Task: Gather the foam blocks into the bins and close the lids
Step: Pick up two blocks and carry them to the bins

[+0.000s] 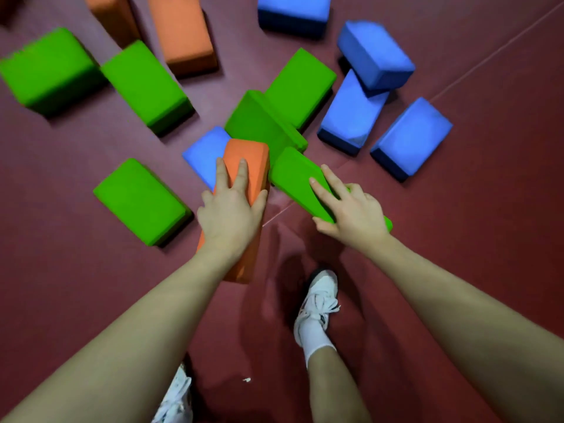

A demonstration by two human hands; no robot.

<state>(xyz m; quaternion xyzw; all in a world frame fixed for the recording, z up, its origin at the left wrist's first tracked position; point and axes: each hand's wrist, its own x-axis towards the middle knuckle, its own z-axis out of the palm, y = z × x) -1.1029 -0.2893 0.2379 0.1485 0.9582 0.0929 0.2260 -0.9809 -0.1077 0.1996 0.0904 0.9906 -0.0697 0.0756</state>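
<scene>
View from above of a dark red floor strewn with foam blocks. The left hand holds an orange block lengthwise, its grip wrapped over the top face with fingers spread forward and the thumb on the right side; the block's far end lies over a blue block. The right hand holds a slanted green block, its grip narrow, with fingers on the upper face and the thumb under the near edge. The far end of this block is just beside a green block that leans on another green block. Three more green blocks lie to the left, two orange blocks at the top, and blue blocks at the upper right. A white shoe stands on the floor between the forearms; part of a second shows at the lower edge.
</scene>
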